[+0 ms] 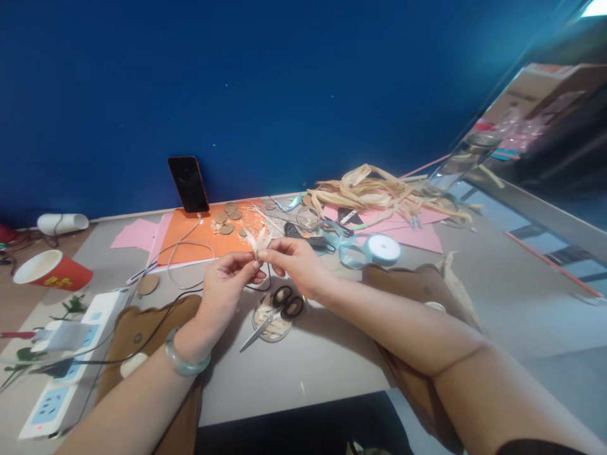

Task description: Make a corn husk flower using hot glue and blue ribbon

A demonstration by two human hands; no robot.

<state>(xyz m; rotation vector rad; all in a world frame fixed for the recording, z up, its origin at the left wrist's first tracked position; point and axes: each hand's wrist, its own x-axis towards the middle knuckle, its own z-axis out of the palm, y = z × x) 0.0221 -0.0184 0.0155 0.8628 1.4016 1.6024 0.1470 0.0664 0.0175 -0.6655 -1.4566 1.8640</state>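
Between my two hands a small pale flower [258, 240] with pointed petals stands upright, pinched at its base. My left hand [228, 277] grips it from the left with thumb and fingers. From the right, my right hand [294, 260] pinches the same base, fingertips touching those of the left. The flower's lower end is mostly hidden by the fingers. Just below the hands, black-handled scissors [274, 314] lie across a round dish [279, 330] filled with pale cut strips.
Dried corn husks [365, 189] are heaped at the back right, near a blue ribbon spool [382, 248]. A phone [188, 183] leans on the blue wall above orange paper [183, 248] with wooden discs. A power strip [71, 373], cables and paper cup [52, 270] stand left.
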